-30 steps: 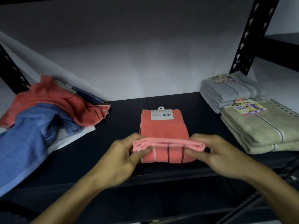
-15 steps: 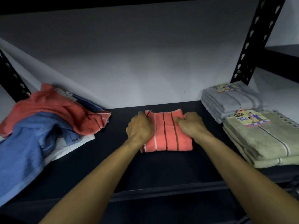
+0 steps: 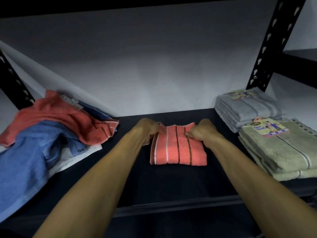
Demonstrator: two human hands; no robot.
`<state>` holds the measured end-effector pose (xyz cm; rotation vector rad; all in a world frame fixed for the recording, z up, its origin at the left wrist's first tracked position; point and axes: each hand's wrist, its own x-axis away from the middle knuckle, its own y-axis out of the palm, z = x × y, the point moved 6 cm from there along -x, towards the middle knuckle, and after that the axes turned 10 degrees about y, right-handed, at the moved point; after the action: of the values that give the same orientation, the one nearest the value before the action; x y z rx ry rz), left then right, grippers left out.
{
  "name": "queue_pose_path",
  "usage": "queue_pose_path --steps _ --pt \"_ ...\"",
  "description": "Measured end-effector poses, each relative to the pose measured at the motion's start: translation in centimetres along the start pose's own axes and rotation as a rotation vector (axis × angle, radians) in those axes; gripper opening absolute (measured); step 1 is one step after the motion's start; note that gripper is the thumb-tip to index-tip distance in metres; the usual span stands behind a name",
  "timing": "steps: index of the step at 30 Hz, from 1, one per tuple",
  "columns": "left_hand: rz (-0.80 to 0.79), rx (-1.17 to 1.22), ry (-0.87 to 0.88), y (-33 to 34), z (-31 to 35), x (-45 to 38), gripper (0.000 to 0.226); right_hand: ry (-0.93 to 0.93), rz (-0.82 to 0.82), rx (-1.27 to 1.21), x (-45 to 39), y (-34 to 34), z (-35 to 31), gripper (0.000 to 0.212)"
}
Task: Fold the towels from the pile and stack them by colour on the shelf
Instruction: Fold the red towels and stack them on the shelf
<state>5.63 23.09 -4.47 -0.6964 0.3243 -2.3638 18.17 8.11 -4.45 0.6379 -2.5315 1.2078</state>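
A dark shelf (image 3: 171, 182) runs along a pale wall. At its left lies a loose pile (image 3: 42, 138) of blue and coral towels; at its right sit a folded green stack (image 3: 281, 152) and a grey stack (image 3: 247, 107). In the middle lies a folded coral towel (image 3: 178, 150), whose far edge the left hand (image 3: 147, 130) and right hand (image 3: 201, 132) both pinch with curled fingers.

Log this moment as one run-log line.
left hand: grips coral towel | right hand: grips it | towel: folded, on shelf | pile: unfolded
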Motion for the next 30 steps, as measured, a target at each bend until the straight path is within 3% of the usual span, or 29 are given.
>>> queue_pose_path --steps 2,6,10,13,17,20,24,27,30 --pt "-0.035 0.040 -0.037 0.0 -0.3 0.1 0.032 0.020 -0.057 -0.114 -0.3 0.2 0.2 0.047" --pt "-0.093 0.215 0.058 -0.9 0.0 0.8 0.013 -0.107 -0.088 -0.406 0.4 -1.1 -0.1 0.015" --pt "0.036 0.312 0.448 -3.0 3.2 2.2 0.020 -0.473 0.058 -0.517 1.9 -4.3 -1.8 0.023" --pt "0.203 0.033 0.815 -3.9 5.4 4.9 0.033 -0.780 0.251 -0.486 3.5 -6.4 -2.1 0.037" --pt "0.270 -0.229 1.131 -3.2 3.8 6.8 0.041 -0.911 0.185 -0.579 4.8 -5.6 0.2 0.044" --pt "0.267 -0.450 1.319 -2.1 0.4 7.7 0.038 -0.935 0.215 -0.418 4.4 -3.5 3.3 0.049" --pt "0.221 -0.750 1.394 -0.6 -4.0 9.4 0.035 -1.135 0.271 -0.006 6.6 -1.8 6.1 0.046" --pt "0.114 -0.810 1.418 -0.1 -5.9 10.5 0.032 -1.239 0.243 0.246 8.5 -0.8 7.1 0.041" --pt "0.054 -0.846 1.403 -0.1 -6.4 10.8 0.035 -1.230 0.187 0.381 8.8 -0.3 7.4 0.043"
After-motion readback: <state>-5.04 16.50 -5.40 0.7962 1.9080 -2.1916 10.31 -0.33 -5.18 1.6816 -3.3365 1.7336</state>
